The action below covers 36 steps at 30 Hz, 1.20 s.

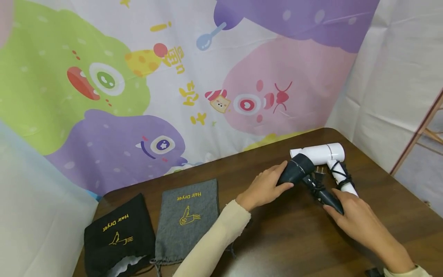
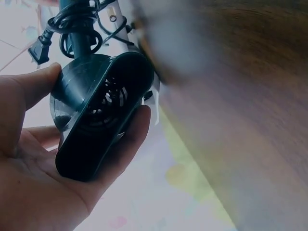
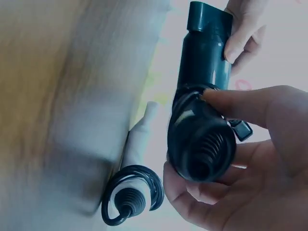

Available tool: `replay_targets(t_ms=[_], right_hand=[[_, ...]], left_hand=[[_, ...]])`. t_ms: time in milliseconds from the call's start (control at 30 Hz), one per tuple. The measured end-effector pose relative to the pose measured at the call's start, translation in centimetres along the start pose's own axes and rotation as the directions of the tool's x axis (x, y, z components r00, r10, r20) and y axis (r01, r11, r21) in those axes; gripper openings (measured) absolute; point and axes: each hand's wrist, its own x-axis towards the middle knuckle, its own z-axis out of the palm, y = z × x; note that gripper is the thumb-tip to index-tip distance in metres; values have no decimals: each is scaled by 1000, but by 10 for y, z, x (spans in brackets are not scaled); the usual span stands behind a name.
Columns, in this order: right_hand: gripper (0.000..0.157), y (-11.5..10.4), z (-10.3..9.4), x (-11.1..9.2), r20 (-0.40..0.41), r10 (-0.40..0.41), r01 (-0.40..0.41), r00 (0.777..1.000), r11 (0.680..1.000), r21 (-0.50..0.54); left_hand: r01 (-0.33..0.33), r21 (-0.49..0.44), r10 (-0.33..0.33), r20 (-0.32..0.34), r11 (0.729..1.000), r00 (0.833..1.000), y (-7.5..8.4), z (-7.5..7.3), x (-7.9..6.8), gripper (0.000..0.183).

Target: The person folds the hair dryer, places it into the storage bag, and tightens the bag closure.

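Note:
Both of my hands hold a dark hair dryer point(image 1: 293, 170) over the right side of the table. With thumb and fingers my left hand point(image 1: 264, 186) grips its barrel near the nozzle; the left wrist view looks into the flattened nozzle opening point(image 2: 103, 110). My right hand point(image 1: 360, 219) grips the handle near its end. A black cord point(image 3: 192, 98) is wound about the handle, and its plug point(image 1: 320, 173) sticks out beside it. Just behind is a white hair dryer point(image 1: 322, 154) on the table, its own black cord wrapped round its handle; the dark barrel partly overlaps it in the head view.
A grey drawstring pouch point(image 1: 188, 238) printed "Hair Dryer" lies flat left of my hands. Beside it, farther left, is a black pouch point(image 1: 100, 234) with a silvery patch near its lower edge. A cartoon-printed cloth point(image 1: 207, 146) hangs behind the brown table point(image 1: 277, 238).

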Motion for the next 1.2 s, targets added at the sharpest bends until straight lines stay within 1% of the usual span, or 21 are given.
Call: replay_targets(t_ms=[100,267,333,433,500,600,700,767,833,1033,1200], right_hand=[[45,0,1,0,-51,-17,17,999,1000,-2],[34,-1,1,0,-129,-54,55,990,998,10],[33,-2,0,0,-142,-56,60,988,998,23],[32,-4,-2,0,-147,-65,74,987,996,51],[32,-5,-2,0,-139,-75,86,987,994,73],[31,-7,-3,0,-129,-89,102,988,989,104],[32,-8,-3,-1,-125,-98,113,987,986,122],[34,-9,-4,-1,-126,-108,124,986,984,128],[36,-10,-4,-2,-127,-119,136,985,982,131],[40,-13,-4,-5,-130,-138,158,982,974,160],[41,-17,-4,-5,-130,-147,169,981,970,178]], left_hand=[[-5,-1,5,-27,1000,1000,0,-1,-1,72],[-19,-22,17,-89,1000,996,2,-6,-4,72],[-27,-48,22,-111,998,994,3,-9,-6,71],[-39,-129,23,-125,991,992,3,-16,-9,67],[-39,-201,15,-121,979,993,1,-22,-12,62],[-36,-306,5,-101,951,995,-3,-28,-17,55],[-31,-368,0,-83,929,997,-6,-33,-22,61],[-29,-387,1,-72,922,997,-8,-35,-25,67],[-27,-390,3,-63,920,998,-10,-38,-29,73],[-46,-416,39,-24,908,999,-14,-44,-37,79],[-47,-423,49,-6,905,999,-17,-48,-44,81]])
